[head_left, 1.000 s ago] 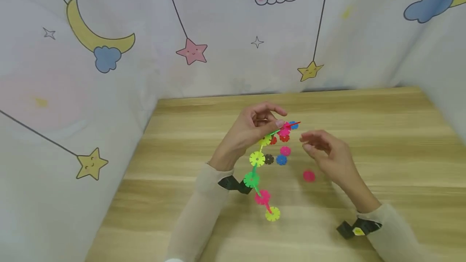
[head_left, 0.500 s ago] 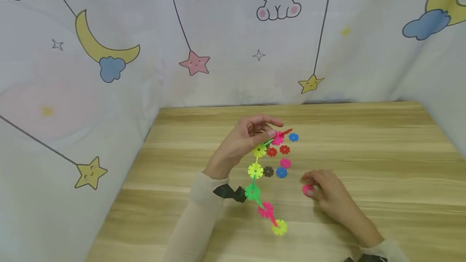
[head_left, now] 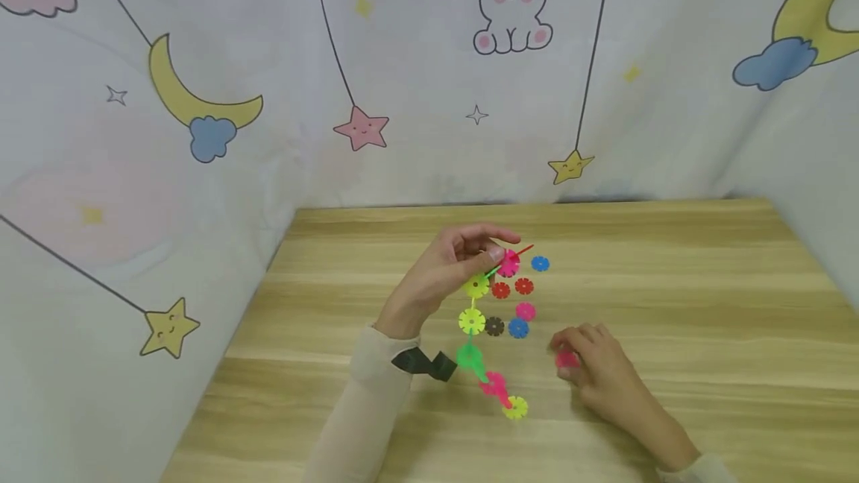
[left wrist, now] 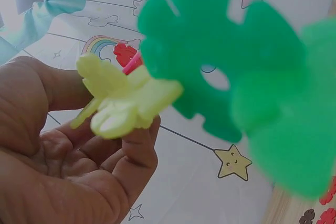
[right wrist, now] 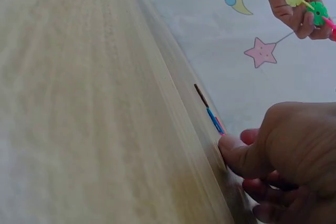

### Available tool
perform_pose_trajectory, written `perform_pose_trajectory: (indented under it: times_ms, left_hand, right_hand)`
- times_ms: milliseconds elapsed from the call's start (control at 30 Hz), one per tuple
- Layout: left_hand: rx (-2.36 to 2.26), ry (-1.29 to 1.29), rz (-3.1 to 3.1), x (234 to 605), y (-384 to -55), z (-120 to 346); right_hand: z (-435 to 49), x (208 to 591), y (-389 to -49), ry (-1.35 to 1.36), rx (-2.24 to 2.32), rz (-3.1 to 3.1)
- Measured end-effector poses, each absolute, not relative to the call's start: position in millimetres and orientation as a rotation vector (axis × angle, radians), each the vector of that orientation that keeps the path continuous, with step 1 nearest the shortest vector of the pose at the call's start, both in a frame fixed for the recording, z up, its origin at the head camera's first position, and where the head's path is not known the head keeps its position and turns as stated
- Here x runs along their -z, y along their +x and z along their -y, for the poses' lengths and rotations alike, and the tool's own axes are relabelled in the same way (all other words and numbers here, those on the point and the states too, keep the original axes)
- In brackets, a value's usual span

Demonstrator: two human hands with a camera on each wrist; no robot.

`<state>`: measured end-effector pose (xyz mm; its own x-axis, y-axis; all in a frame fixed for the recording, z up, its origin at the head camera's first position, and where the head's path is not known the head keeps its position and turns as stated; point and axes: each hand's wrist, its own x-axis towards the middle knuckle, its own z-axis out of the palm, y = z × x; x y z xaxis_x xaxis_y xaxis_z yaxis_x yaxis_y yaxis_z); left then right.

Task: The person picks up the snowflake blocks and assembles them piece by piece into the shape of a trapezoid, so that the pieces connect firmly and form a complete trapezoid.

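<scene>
My left hand (head_left: 443,270) pinches the upper end of a chain of interlocking plastic snowflake discs (head_left: 472,321), held up over the table. Yellow, green and pink discs slot edge to edge, a red one sticks out at the far end, and a yellow disc (head_left: 515,408) ends the dangling tail. Large in the left wrist view are a green disc (left wrist: 178,40) and a yellow disc (left wrist: 123,100) beside the fingers. Low at the right, my right hand (head_left: 607,379) pinches a single pink disc (head_left: 567,360) between thumb and fingers; in the right wrist view the fingers largely hide it.
Loose discs lie on the wooden table (head_left: 705,304) between the hands: a far blue disc (head_left: 540,264), two red discs (head_left: 524,286), a pink one (head_left: 526,311), a dark disc (head_left: 494,326) and a nearer blue one (head_left: 519,328). A printed curtain (head_left: 416,58) hangs behind.
My right hand has come down from near the chain's upper end to the lone pink disc on the table and pinched it. The left hand keeps holding the chain; the head view has tilted up.
</scene>
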<state>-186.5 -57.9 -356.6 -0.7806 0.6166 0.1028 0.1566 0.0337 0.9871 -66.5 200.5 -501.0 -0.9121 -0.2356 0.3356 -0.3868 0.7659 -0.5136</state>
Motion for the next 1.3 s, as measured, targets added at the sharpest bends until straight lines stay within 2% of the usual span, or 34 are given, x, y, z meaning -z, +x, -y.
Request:
perform_pose_trajectory:
  times_ms: [167, 300, 633, 767, 1300]
  left_hand:
    - [-1.776, 0.791, -1.973, 360, -186, 54]
    - [-1.768, 0.785, -1.972, 360, -186, 53]
    - [-1.753, 0.796, -1.976, 359, -186, 53]
    - [-1.744, 0.797, -1.982, 358, -185, 52]
    - [-1.694, 0.828, -1.999, 359, -184, 51]
  right_hand:
    - [-201, 501, -65, 0.423, -1.171, 2.620]
    - [-202, 485, -68, 0.307, -1.344, 2.568]
    - [-200, 390, -92, 0.287, -1.735, 2.256]
    - [-194, 366, -101, 0.215, -1.778, 2.222]
    - [-190, 356, -105, 0.249, -1.761, 2.284]
